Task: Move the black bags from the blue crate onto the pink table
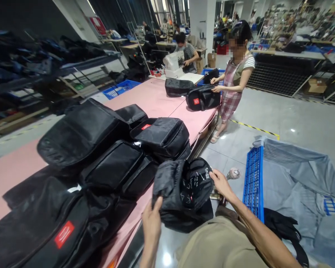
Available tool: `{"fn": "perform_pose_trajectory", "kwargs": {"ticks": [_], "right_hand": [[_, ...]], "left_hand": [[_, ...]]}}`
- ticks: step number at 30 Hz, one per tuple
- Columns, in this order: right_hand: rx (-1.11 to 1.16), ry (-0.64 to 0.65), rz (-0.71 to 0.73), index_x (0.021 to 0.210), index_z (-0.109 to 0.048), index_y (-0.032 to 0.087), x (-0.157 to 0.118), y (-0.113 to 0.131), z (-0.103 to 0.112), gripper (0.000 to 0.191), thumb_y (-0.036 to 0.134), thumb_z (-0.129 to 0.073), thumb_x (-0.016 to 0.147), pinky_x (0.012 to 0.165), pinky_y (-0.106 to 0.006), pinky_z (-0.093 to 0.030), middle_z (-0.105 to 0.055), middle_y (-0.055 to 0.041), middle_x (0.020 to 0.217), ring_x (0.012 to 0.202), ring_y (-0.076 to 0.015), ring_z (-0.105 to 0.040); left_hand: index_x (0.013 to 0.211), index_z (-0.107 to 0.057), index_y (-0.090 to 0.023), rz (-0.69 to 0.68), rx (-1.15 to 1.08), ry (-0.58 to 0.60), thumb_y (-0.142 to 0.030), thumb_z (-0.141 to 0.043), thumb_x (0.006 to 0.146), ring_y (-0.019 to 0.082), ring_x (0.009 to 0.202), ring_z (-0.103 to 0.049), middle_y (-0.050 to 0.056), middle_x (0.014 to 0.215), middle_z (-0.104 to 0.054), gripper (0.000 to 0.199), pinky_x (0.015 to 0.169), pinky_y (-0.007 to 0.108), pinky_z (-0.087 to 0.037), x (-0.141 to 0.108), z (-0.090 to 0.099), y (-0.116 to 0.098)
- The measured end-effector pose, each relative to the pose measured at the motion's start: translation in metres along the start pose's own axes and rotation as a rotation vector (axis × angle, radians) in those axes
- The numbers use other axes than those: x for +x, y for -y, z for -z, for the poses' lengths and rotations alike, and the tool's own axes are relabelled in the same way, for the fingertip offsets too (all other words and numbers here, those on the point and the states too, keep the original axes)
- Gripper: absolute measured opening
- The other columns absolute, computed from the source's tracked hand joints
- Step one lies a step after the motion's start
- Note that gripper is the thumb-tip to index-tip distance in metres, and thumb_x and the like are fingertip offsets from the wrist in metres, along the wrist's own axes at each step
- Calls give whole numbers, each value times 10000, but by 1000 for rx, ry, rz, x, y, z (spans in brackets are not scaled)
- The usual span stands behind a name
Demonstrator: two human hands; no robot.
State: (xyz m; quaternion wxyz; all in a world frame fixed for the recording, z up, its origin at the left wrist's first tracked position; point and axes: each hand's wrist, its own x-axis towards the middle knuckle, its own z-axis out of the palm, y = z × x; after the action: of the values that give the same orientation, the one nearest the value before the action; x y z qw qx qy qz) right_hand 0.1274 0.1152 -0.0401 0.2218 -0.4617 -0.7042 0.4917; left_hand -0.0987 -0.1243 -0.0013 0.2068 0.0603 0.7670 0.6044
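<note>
A black backpack point(170, 182) is held at the table's front edge, its front part folded open so that white writing shows on the inner face. My left hand point(152, 219) grips the bag's left side, thumb on top. At the right, my right hand point(220, 182) pinches the rim of the opened flap point(202, 182). The lower part of the bag hangs beside the table edge. Just left of it, several black backpacks point(111, 167) lie in a heap, some with red labels point(64, 234).
The long table point(153, 96) has a pink cover. A co-worker point(234, 74) in a checked apron handles another black bag point(203, 97) at its far end. On the floor at right stands a blue crate point(252, 182) with a grey cloth liner point(293, 163). Another person sits behind a sewing machine point(173, 63).
</note>
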Motion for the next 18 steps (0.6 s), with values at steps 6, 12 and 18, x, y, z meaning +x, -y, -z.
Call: {"fn": "perform_pose_trajectory", "kwargs": {"ticks": [6,12,18], "right_hand": [[-62,35,-175,704,-299,280,-25,-92,5,554,816,-382,817,669,-308,-350,-363,44,677,691,-168,-398],[-251,-32,-88,871,-586,233,-36,-100,11,393,608,-474,901,758,-375,-502,-639,-59,799,778,-249,-620],[-534,-164,591,1796,-243,231,-43,14,23,820,431,-612,1091,1311,-551,-440,-323,-190,1821,1677,-321,-359]], "left_hand": [[1000,-819,-195,51,-307,-228,-464,-948,591,196,831,-707,-6,979,-826,506,925,370,-596,29,44,-36],[1042,-843,-182,-120,-34,105,-585,-897,701,242,945,-739,31,995,-838,531,865,306,-562,9,7,-68],[1084,-866,-182,-280,210,595,-593,-817,814,305,1066,-752,79,1100,-852,494,954,353,-572,14,-19,-115]]}}
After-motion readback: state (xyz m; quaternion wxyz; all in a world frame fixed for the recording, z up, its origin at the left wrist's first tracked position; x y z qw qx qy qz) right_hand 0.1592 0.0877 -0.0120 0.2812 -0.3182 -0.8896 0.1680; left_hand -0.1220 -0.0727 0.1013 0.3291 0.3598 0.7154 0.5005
